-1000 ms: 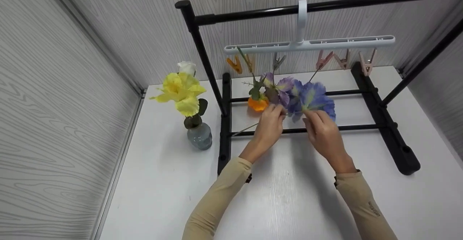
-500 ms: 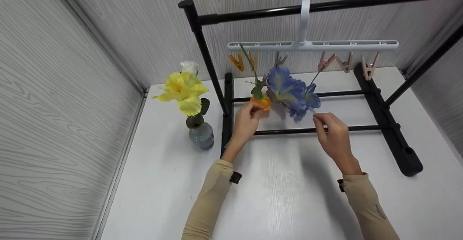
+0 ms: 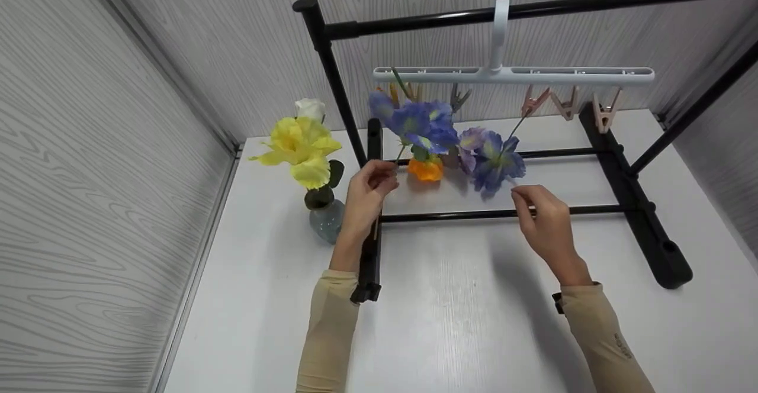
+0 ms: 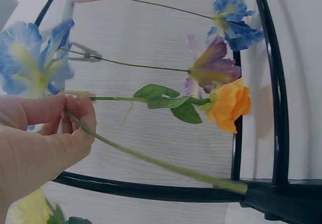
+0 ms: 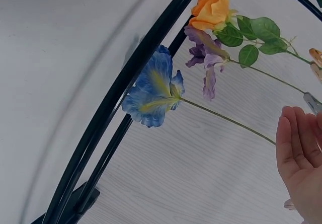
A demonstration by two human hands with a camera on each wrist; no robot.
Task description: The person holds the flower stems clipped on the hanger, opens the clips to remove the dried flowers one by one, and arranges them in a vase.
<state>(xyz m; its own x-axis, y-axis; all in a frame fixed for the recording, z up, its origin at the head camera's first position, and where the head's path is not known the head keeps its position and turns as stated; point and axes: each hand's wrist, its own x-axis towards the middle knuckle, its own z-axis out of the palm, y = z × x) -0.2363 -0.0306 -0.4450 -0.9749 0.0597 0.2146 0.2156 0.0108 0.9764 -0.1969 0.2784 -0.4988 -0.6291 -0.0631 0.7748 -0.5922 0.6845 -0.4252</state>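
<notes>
My left hand (image 3: 366, 195) pinches the green stem (image 4: 161, 163) of a blue artificial iris (image 3: 421, 123), its bloom raised in front of the hanger's left end. My right hand (image 3: 548, 221) holds nothing, fingers straight and together in the right wrist view, relaxed beside a second blue iris (image 3: 497, 162). That iris hangs bloom-down from a pink clothespin (image 3: 533, 102). Left of it hang a purple iris (image 4: 216, 65) and an orange rose (image 3: 426, 170), also bloom-down. The grey clothespin (image 4: 86, 53) grips the purple iris's stem.
A white clip hanger (image 3: 562, 76) hangs from the black rack's bar (image 3: 414, 24). Pale pink clothespins (image 3: 607, 110) on its right carry no flowers. To the left stands a grey-blue vase (image 3: 324, 222) with a yellow flower (image 3: 296, 144) and a white one (image 3: 310, 109).
My left hand has moved left with the blue iris, carrying its bloom past the purple iris to the hanger's left end. My right hand has drawn slightly back from the blooms and stays there.
</notes>
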